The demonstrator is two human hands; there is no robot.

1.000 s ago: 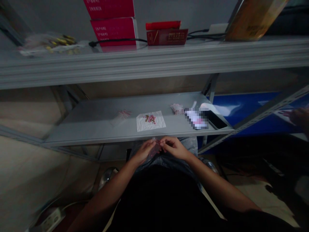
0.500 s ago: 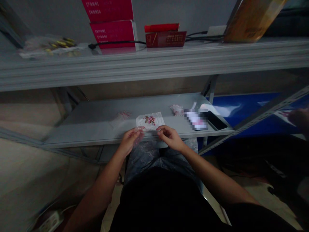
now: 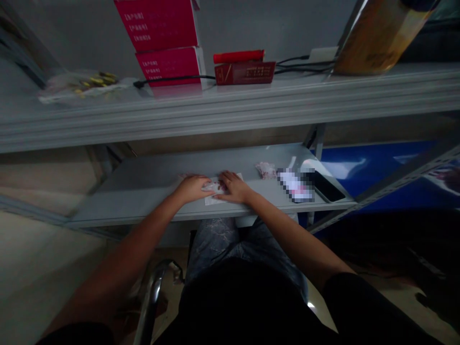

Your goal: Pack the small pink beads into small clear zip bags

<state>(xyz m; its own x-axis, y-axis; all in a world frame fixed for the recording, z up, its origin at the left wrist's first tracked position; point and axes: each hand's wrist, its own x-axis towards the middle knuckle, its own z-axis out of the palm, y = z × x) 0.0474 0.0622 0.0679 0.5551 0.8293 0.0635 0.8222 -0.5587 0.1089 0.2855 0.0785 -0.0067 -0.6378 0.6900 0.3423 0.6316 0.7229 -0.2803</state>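
On the lower shelf, a white sheet carries small pink and brownish beads, mostly covered by my hands. My left hand comes in from the left side, thumb and fingers closed on a small clear plastic bag. The bag's mouth is hard to make out. Over the right half of the sheet lies my right hand, fingers stretched and spread across the beads. Just behind my left hand, part of another clear bag shows.
To the right lie a filled small bag, a blurred-out item and a dark phone. The upper shelf edge overhangs, holding pink boxes, a red packet, cables and a bottle.
Both hands have moved forward from the shelf's front edge onto the white sheet. The clear bag went along with my left hand; my right hand has spread over the beads.
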